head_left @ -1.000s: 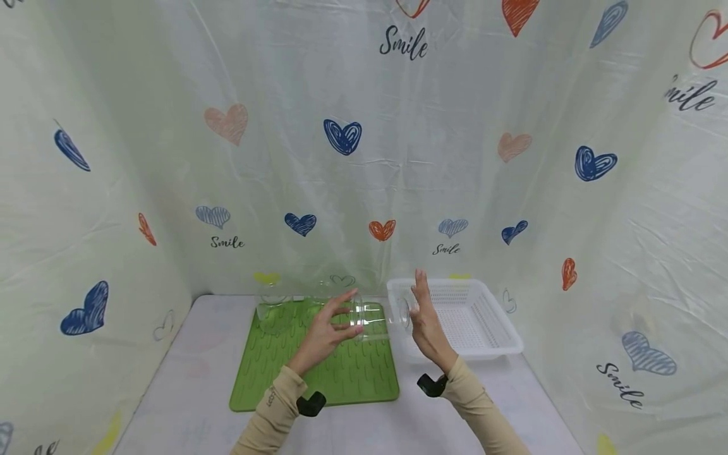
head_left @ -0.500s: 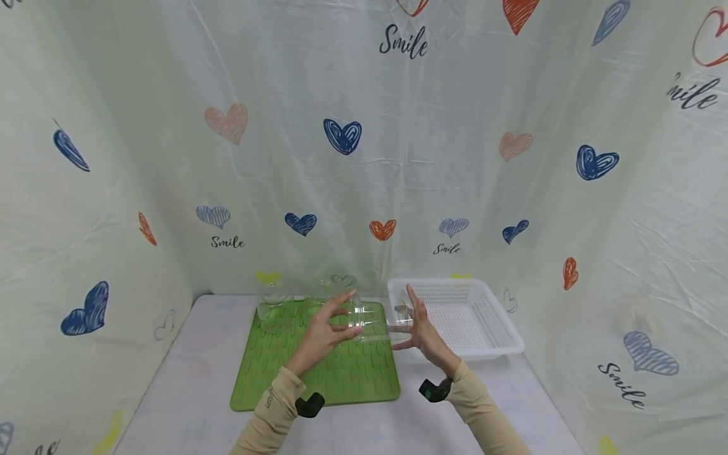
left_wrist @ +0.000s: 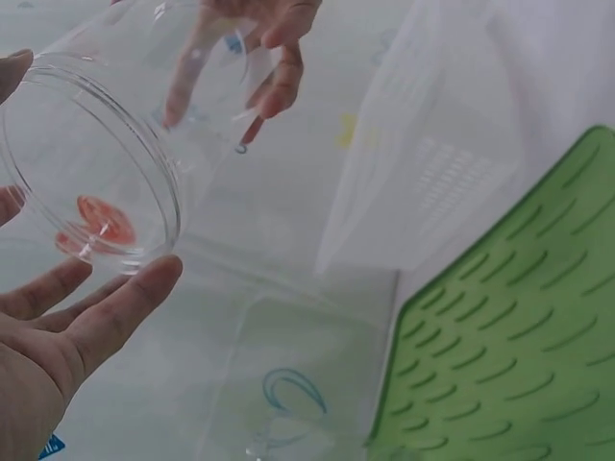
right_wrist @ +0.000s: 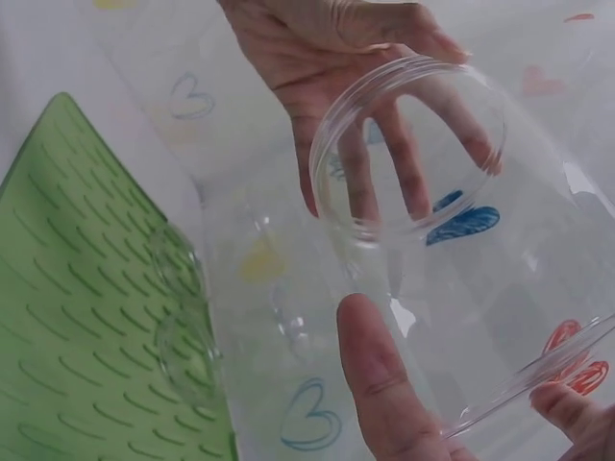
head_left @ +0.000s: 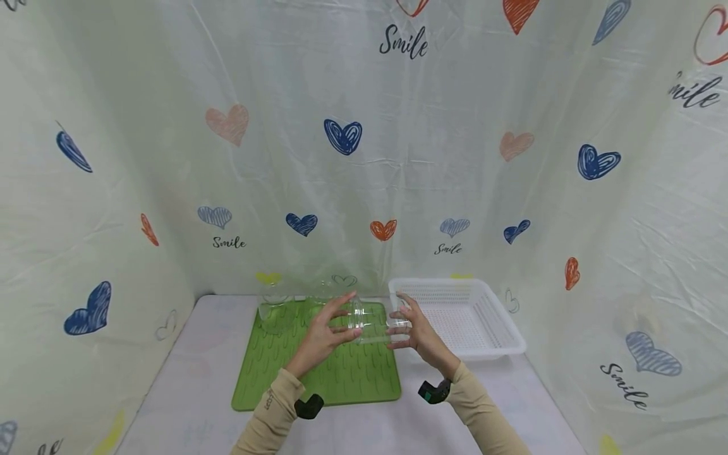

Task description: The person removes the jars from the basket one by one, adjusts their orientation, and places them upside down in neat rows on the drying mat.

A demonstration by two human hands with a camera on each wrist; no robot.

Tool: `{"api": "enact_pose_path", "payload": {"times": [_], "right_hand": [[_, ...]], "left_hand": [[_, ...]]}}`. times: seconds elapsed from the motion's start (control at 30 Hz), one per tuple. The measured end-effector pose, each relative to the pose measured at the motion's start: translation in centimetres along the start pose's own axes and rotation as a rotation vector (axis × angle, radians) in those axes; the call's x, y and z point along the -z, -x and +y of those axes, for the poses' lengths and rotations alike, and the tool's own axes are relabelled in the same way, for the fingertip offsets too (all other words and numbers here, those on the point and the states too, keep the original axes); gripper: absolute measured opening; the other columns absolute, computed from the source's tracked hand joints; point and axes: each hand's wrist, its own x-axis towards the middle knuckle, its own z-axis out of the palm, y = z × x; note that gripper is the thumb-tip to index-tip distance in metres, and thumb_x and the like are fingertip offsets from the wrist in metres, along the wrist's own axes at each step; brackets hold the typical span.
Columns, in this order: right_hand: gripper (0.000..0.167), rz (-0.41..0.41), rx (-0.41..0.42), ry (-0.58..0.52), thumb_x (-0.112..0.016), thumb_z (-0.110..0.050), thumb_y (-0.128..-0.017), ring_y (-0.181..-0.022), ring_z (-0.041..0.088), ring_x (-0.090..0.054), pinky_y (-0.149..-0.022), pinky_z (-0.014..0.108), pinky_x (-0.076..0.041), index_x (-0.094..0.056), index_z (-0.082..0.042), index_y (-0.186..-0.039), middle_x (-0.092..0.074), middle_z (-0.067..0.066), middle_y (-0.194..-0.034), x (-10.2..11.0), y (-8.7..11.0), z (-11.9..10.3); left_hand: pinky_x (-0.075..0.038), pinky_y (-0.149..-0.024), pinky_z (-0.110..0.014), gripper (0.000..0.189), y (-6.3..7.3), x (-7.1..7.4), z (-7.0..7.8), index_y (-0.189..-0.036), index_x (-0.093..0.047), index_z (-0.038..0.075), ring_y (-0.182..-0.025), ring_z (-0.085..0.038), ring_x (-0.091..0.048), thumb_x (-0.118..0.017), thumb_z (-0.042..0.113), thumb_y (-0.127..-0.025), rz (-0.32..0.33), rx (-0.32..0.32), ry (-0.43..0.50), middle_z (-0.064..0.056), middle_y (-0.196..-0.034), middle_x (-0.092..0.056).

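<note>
A clear jar (head_left: 373, 321) is held on its side above the green mat (head_left: 318, 379). My left hand (head_left: 320, 333) grips it around the ridged mouth end, thumb below and fingers spread along the rim. At the base end my right hand (head_left: 424, 333) holds the jar, fingers curved over its side. The right wrist view shows the right thumb (right_wrist: 375, 370) against the jar wall, with the left hand (right_wrist: 356, 86) beyond the mouth. Seen through the glass in the left wrist view are the right hand's fingers (left_wrist: 279, 86).
Other clear vessels (head_left: 275, 313) stand on the mat's back left part. To the right is a white perforated basket (head_left: 483, 351). A white cloth covers the table (head_left: 188, 385), and a heart-printed curtain (head_left: 364, 177) surrounds it on three sides.
My right hand has turned from flat and upright at the jar's base to fingers curved around that end. The left hand and jar have stayed nearly in place.
</note>
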Motion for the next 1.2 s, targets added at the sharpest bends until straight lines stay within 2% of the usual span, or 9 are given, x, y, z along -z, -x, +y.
{"api": "enact_pose_path", "payload": {"times": [0.2, 0.37, 0.53, 0.67, 0.77, 0.9, 1.03, 1.1, 1.2], "right_hand": [[0.055, -0.032, 0.012, -0.04, -0.036, -0.038, -0.104, -0.107, 0.034, -0.06, -0.089, 0.06, -0.052, -0.011, -0.028, -0.152, -0.028, 0.03, -0.143, 0.0, 0.1, 0.0], [0.057, -0.056, 0.033, -0.062, -0.037, -0.031, -0.104, -0.105, 0.029, -0.06, -0.088, 0.055, -0.054, -0.009, -0.026, -0.153, -0.023, 0.032, -0.143, 0.0, 0.1, -0.4], [0.06, -0.033, 0.056, -0.048, -0.041, -0.026, -0.103, -0.103, 0.03, -0.06, -0.084, 0.053, -0.056, -0.01, -0.024, -0.154, -0.029, 0.029, -0.138, 0.1, -0.1, -0.5], [0.062, 0.007, 0.052, -0.021, -0.043, -0.025, -0.102, -0.102, 0.033, -0.061, -0.082, 0.054, -0.056, -0.01, -0.023, -0.154, -0.031, 0.026, -0.131, 0.2, -0.1, -0.5], [0.063, 0.033, 0.039, 0.001, -0.045, -0.027, -0.101, -0.103, 0.034, -0.061, -0.083, 0.055, -0.056, -0.011, -0.023, -0.154, -0.03, 0.028, -0.13, 0.3, -0.2, -0.3], [0.064, 0.088, 0.032, 0.043, -0.049, -0.03, -0.1, -0.105, 0.035, -0.061, -0.081, 0.053, -0.057, -0.014, -0.025, -0.154, -0.03, 0.029, -0.136, 0.4, -0.5, 0.1], [0.065, 0.148, 0.045, 0.072, -0.052, -0.027, -0.099, -0.109, 0.044, -0.058, -0.077, 0.05, -0.059, -0.017, -0.025, -0.154, -0.03, 0.03, -0.141, 0.5, -0.9, 0.5], [0.067, 0.182, 0.061, 0.104, -0.055, -0.026, -0.098, -0.11, 0.047, -0.057, -0.075, 0.049, -0.059, -0.018, -0.024, -0.154, -0.03, 0.031, -0.141, 0.5, -1.2, 0.6], [0.071, 0.25, 0.078, 0.215, -0.062, -0.03, -0.094, -0.109, 0.044, -0.059, -0.073, 0.045, -0.06, -0.023, -0.028, -0.153, -0.033, 0.028, -0.142, 0.5, -1.6, 0.6]], "left_hand": [[-0.051, -0.098, -0.042, 0.078, 0.1, 0.3, -0.1, -0.149, -0.031, 0.038, -0.134, -0.037, -0.041, -0.074, 0.028, -0.085, -0.021, -0.009, -0.001, -0.005, -0.154, -0.028], [-0.046, -0.103, -0.051, 0.085, 0.4, 0.9, -0.5, -0.152, -0.024, 0.037, -0.137, -0.039, -0.037, -0.075, 0.027, -0.084, -0.04, 0.009, -0.007, -0.008, -0.157, -0.022], [-0.044, -0.103, -0.054, 0.083, 1.2, 2.9, -1.3, -0.151, -0.027, 0.035, -0.136, -0.038, -0.038, -0.075, 0.027, -0.084, 0.04, -0.01, -0.097, -0.007, -0.156, -0.025], [-0.045, -0.1, -0.058, 0.075, 2.7, 5.3, -2.2, -0.15, -0.033, 0.026, -0.133, -0.041, -0.04, -0.073, 0.026, -0.086, 0.128, -0.013, -0.167, -0.011, -0.154, -0.029], [-0.044, -0.1, -0.06, 0.074, 4.3, 7.2, -3.0, -0.15, -0.033, 0.023, -0.134, -0.043, -0.038, -0.071, 0.031, -0.087, 0.17, 0.06, -0.219, -0.013, -0.155, -0.029], [-0.041, -0.103, -0.06, 0.078, 6.8, 9.2, -4.5, -0.15, -0.033, 0.021, -0.138, -0.042, -0.033, -0.067, 0.049, -0.085, 0.171, 0.231, -0.368, -0.013, -0.155, -0.027], [-0.04, -0.1, -0.065, 0.078, 9.5, 10.3, -6.0, -0.142, -0.046, 0.011, -0.132, -0.048, -0.038, -0.065, 0.058, -0.083, 0.084, 0.377, -0.552, -0.021, -0.146, -0.038], [-0.043, -0.095, -0.065, 0.071, 10.7, 10.5, -6.8, -0.134, -0.055, 0.007, -0.122, -0.05, -0.046, -0.067, 0.055, -0.082, 0.032, 0.424, -0.627, -0.023, -0.135, -0.047], [-0.047, -0.088, -0.062, 0.054, 12.3, 10.5, -7.9, -0.121, -0.065, 0.006, -0.108, -0.045, -0.055, -0.071, 0.044, -0.083, -0.014, 0.464, -0.696, -0.018, -0.118, -0.056]]}}
